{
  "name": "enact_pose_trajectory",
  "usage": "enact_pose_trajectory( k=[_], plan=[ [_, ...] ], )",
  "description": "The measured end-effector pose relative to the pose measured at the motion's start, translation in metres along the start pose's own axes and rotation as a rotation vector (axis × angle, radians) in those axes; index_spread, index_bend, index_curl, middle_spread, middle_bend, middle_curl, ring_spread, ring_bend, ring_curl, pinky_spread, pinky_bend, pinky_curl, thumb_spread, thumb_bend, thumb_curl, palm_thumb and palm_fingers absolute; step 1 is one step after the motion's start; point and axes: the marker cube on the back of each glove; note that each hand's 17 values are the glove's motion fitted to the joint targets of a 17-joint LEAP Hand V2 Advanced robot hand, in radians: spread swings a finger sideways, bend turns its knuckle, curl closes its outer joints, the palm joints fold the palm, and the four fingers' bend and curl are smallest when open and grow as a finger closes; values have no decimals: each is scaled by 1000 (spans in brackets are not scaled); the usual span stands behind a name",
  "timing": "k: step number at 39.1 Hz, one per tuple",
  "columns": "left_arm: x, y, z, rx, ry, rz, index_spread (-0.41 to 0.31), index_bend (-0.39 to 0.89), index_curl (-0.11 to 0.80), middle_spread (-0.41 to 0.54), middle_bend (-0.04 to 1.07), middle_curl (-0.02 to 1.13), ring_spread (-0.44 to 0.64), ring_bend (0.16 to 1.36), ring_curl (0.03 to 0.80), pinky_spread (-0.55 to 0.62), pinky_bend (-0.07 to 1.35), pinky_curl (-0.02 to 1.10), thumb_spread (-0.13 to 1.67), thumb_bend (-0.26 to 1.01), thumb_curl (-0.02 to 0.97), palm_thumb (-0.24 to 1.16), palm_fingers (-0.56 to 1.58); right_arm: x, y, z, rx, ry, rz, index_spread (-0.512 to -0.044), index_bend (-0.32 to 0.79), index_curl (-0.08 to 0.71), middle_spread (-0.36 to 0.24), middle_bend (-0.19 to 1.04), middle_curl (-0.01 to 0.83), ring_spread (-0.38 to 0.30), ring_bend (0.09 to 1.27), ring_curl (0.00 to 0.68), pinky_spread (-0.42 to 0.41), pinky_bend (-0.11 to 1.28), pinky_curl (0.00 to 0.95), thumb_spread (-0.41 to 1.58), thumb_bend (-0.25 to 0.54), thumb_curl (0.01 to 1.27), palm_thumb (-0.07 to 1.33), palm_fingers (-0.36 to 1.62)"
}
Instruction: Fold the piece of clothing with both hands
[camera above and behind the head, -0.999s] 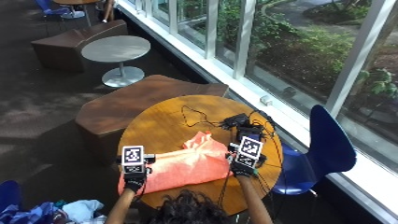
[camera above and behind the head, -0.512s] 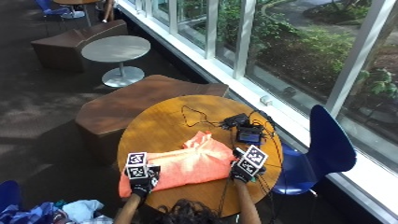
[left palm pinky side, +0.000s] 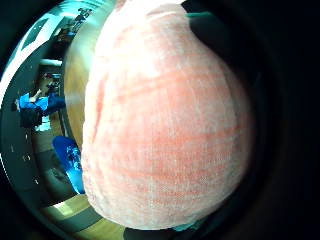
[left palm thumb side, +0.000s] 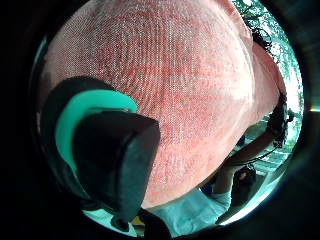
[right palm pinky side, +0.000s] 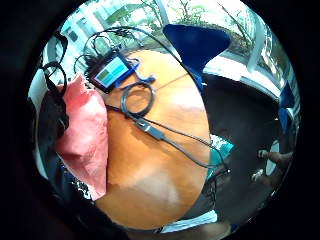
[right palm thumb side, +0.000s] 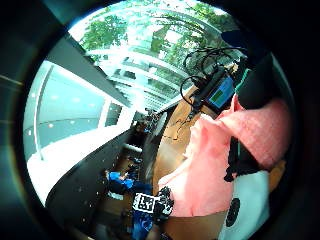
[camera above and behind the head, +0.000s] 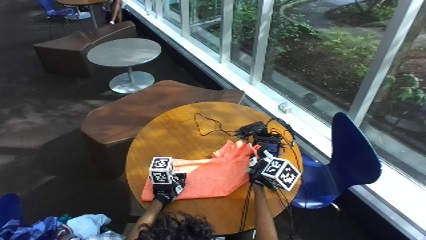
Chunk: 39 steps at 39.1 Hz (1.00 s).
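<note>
My left hand (camera above and behind the head: 164, 190) pinches the near corner of the orange garment (camera above and behind the head: 208, 172) on the round table (camera above and behind the head: 166, 137); my right hand (camera above and behind the head: 261, 172) grips its right edge, lifted.

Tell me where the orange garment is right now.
In the outside view, the orange garment lies on the round wooden table, between the left hand and right hand, beside the cables.

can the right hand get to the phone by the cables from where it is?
Probably yes: the right hand pinches the cloth edge just short of the phone; only cables lie around it, but it must release first.
</note>
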Motion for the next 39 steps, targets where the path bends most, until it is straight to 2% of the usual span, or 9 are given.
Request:
enact_pose_trajectory(
  k=[3, 8, 11, 18, 24, 28, 31, 38, 39],
  plan=[
    [-6, 4, -5, 14, 74, 5, -113, 149, 310, 116, 184, 340, 380, 557, 324, 380, 525, 449, 1313, -33, 131, -47, 126, -40, 17, 7, -56, -114, -83, -292, 153, 268, -241, 428, 544, -296, 637, 418, -367, 606, 370, 618, 56, 558, 981, 1231],
    [-30, 18, -22, 113, 199, -24, -109, 154, 317, 117, 179, 340, 373, 573, 324, 382, 535, 443, 1315, -30, 127, -42, 161, -114, 47, 27, -98, -159, -288, -292, 148, 287, -245, 408, 549, -299, 629, 418, -366, 604, 370, 560, 21, 587, 1009, 1232],
    [-53, 35, -40, 172, 189, -66, -108, 154, 318, 99, 202, 348, 343, 575, 317, 366, 529, 433, 1375, 38, 158, 80, 233, -166, 74, 48, -135, -155, -440, -296, 152, 298, -247, 399, 551, -300, 625, 419, -366, 597, 370, 536, 1, 601, 1023, 1235],
    [-104, 70, -71, 290, 187, -175, -106, 136, 318, 65, 218, 369, 295, 595, 325, 343, 502, 421, 1429, 96, 205, 212, 279, -255, 154, 99, -243, -75, -738, -303, 149, 319, -260, 387, 555, -305, 620, 421, -366, 583, 370, 489, -26, 627, 1037, 1248],
    [-137, 90, -84, 378, 225, -260, -105, 132, 313, 42, 229, 380, 254, 600, 324, 324, 490, 410, 1456, 130, 241, 295, 325, -272, 219, 152, -334, 111, -890, -308, 151, 332, -265, 385, 560, -308, 615, 422, -370, 574, 370, 471, -32, 642, 1036, 1257],
    [-150, 102, -84, 400, 192, -306, -108, 145, 316, 25, 234, 386, 229, 594, 322, 309, 471, 401, 1465, 147, 264, 343, 356, -276, 256, 184, -278, 241, -1003, -311, 145, 337, -270, 382, 562, -309, 614, 422, -374, 574, 370, 465, -31, 649, 1034, 1261],
    [-151, 105, -80, 388, 169, -316, -109, 142, 317, 14, 239, 391, 210, 590, 320, 300, 459, 395, 1467, 159, 284, 378, 381, -265, 285, 194, -318, 334, -1046, -312, 141, 339, -276, 378, 563, -309, 616, 423, -376, 575, 370, 461, -32, 654, 1034, 1259],
    [-142, 99, -75, 376, 183, -295, -111, 139, 318, 0, 227, 399, 191, 577, 319, 285, 445, 389, 1467, 158, 308, 406, 391, -251, 300, 195, -403, 324, -1096, -318, 118, 336, -278, 368, 561, -311, 624, 425, -377, 583, 374, 450, -35, 663, 1022, 1246],
    [-140, 97, -75, 377, 186, -288, -111, 137, 318, -1, 224, 399, 186, 575, 319, 282, 447, 390, 1467, 158, 310, 408, 394, -250, 296, 194, -406, 309, -1107, -322, 60, 316, -287, 334, 547, -312, 657, 434, -379, 606, 380, 454, -32, 665, 1025, 1201]
  ],
)
